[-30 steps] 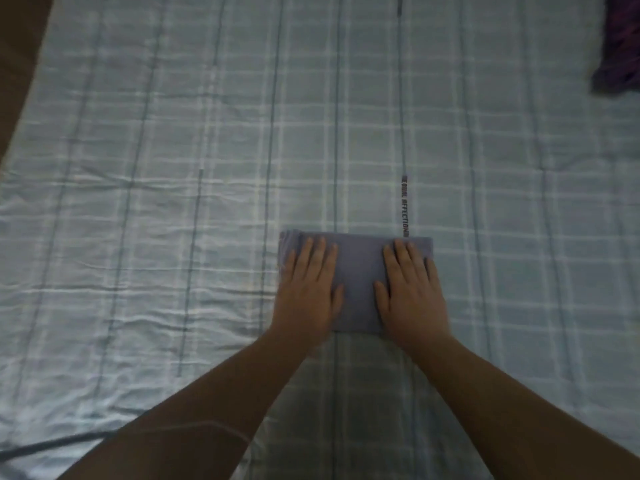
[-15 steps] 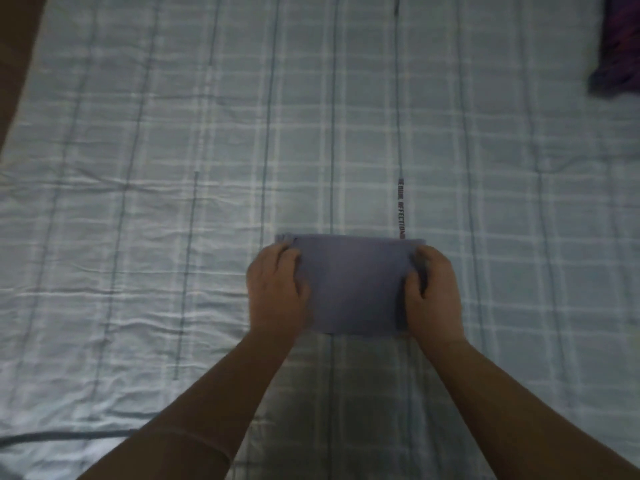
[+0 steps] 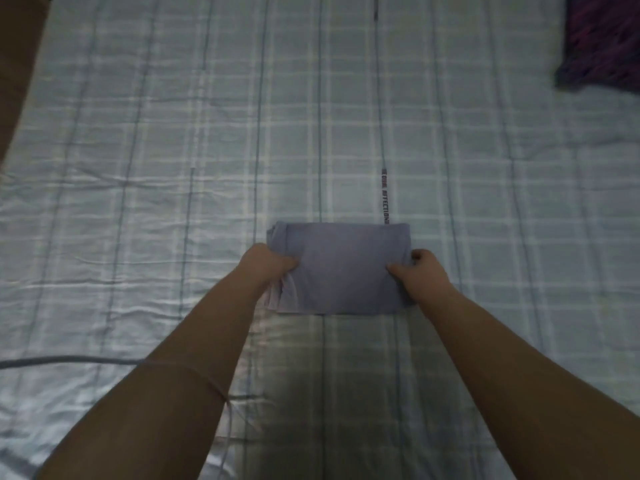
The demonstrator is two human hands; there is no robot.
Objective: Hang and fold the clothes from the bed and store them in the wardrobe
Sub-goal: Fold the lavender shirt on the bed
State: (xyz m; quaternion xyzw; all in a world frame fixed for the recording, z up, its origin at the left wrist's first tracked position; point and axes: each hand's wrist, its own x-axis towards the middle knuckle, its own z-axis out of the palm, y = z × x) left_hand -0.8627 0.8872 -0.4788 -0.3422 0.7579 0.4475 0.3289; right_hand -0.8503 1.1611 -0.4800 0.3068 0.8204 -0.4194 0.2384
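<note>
I am gripping the folded lilac garment on the bed, left hand and right hand pinching opposite ends. Layers seem to be slipping loose below my left hand; lifting unevenly could undo the fold.

Bare forearms, no sleeves; a thin thread band circles the left forearm.

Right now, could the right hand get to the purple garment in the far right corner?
Probably not at once: the right hand is gripping the folded blue cloth. The bedsheet towards the purple garment lies bare.
</note>
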